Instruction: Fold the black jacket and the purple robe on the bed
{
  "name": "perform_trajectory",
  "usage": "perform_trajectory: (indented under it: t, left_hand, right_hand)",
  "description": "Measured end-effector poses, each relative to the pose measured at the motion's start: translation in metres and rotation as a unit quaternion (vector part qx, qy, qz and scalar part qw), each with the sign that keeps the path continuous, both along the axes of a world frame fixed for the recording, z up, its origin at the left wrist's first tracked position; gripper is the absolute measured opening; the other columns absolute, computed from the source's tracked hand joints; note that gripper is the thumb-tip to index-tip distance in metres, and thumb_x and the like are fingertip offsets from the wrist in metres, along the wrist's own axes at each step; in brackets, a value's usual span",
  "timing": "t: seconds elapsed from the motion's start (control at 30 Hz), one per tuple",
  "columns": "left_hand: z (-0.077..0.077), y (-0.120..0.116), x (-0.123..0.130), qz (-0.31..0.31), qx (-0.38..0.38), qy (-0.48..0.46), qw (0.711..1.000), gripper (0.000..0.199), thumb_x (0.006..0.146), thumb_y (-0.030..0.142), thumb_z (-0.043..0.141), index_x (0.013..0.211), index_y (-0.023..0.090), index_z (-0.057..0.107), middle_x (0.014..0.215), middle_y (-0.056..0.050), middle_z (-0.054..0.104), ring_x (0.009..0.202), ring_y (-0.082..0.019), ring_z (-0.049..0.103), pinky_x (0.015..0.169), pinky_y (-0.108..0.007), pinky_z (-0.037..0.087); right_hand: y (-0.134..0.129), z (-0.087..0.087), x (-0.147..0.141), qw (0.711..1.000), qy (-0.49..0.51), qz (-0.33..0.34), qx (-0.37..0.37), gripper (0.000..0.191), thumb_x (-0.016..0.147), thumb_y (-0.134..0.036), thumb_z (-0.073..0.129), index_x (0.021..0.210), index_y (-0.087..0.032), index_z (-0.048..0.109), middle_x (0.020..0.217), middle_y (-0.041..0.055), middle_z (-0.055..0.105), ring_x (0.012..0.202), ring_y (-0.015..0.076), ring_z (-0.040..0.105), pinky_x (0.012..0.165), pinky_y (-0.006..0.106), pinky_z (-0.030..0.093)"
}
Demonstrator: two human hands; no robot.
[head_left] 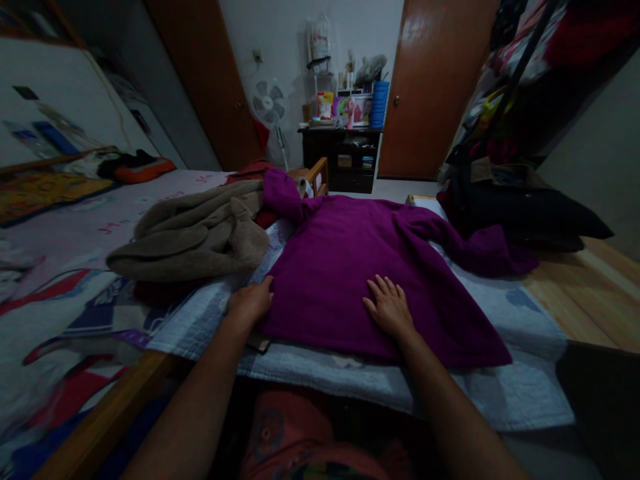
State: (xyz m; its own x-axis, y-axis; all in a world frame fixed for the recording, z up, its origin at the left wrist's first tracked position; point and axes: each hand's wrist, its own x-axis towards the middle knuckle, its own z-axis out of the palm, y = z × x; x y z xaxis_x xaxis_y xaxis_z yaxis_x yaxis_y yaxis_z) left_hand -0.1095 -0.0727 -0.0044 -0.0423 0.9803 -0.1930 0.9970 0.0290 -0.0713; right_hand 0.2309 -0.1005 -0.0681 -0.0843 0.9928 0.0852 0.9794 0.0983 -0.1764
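A purple long-sleeved garment (340,267) lies spread on a light blue cloth (525,360), its hem toward me and its sleeves reaching out to both sides. My left hand (251,301) is closed at the garment's left edge near the hem, with the fabric edge at its fingers. Resting on the lower middle of the garment, my right hand (389,307) lies flat with its fingers spread. A small dark object (259,343) shows partly beside the hem, below my left hand.
A grey-brown fleece garment (200,233) lies bunched at the left, beside a bed with patterned covers (95,220). Dark folded clothes (525,207) are stacked at the right. Farther back stand a fan (270,103) and a dark cabinet (340,160).
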Motion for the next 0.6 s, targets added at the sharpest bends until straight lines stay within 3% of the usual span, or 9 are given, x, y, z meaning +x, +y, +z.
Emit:
perform_trajectory:
  t: [0.13, 0.27, 0.37, 0.47, 0.6]
  left_hand:
    - [0.009, -0.009, -0.001, -0.077, 0.008, -0.088, 0.993, 0.068, 0.083, 0.024, 0.051, 0.148, 0.022, 0.031, 0.128, -0.012, 0.059, 0.113, -0.024, 0.059, 0.095, -0.034, 0.045]
    - [0.011, -0.014, 0.003, -0.138, 0.010, -0.158, 0.978, 0.074, 0.073, 0.003, 0.044, 0.143, 0.026, 0.042, 0.120, -0.005, 0.056, 0.107, -0.017, 0.059, 0.095, -0.026, 0.044]
    - [0.008, -0.016, 0.008, -0.135, 0.036, -0.122, 0.983, 0.060, 0.079, 0.005, 0.039, 0.133, 0.027, 0.055, 0.119, -0.006, 0.054, 0.102, -0.018, 0.060, 0.090, -0.027, 0.047]
    - [0.008, -0.021, 0.013, -0.121, 0.055, -0.068, 0.989, 0.052, 0.085, 0.010, 0.037, 0.130, 0.026, 0.057, 0.123, -0.007, 0.052, 0.100, -0.020, 0.060, 0.088, -0.029, 0.047]
    - [0.013, -0.030, 0.012, -0.046, 0.062, -0.005, 0.997, 0.044, 0.091, 0.020, 0.037, 0.131, 0.023, 0.056, 0.117, -0.011, 0.054, 0.093, -0.023, 0.062, 0.084, -0.033, 0.048]
  right_hand:
    - [0.000, 0.000, 0.000, 1.000, -0.001, -0.002, -0.001, 0.055, 0.095, -0.048, 0.038, 0.144, -0.023, 0.042, 0.154, 0.0068, 0.035, 0.142, 0.0275, 0.024, 0.114, 0.047, 0.016]
    - [-0.001, 0.001, -0.001, 1.000, -0.001, 0.001, -0.001, 0.055, 0.095, -0.048, 0.037, 0.144, -0.023, 0.041, 0.154, 0.0072, 0.034, 0.142, 0.0280, 0.024, 0.113, 0.047, 0.016]
    - [0.000, 0.001, 0.000, 1.000, -0.002, 0.001, -0.006, 0.056, 0.095, -0.049, 0.037, 0.144, -0.023, 0.041, 0.154, 0.0073, 0.034, 0.142, 0.0281, 0.024, 0.113, 0.047, 0.017]
    - [0.001, 0.000, 0.000, 1.000, -0.001, -0.001, -0.009, 0.056, 0.095, -0.049, 0.037, 0.144, -0.023, 0.040, 0.154, 0.0076, 0.034, 0.142, 0.0274, 0.024, 0.113, 0.047, 0.016]
    - [0.000, -0.001, 0.000, 1.000, 0.002, 0.001, -0.001, 0.056, 0.095, -0.049, 0.036, 0.144, -0.022, 0.041, 0.154, 0.0075, 0.034, 0.142, 0.0265, 0.024, 0.114, 0.047, 0.015]
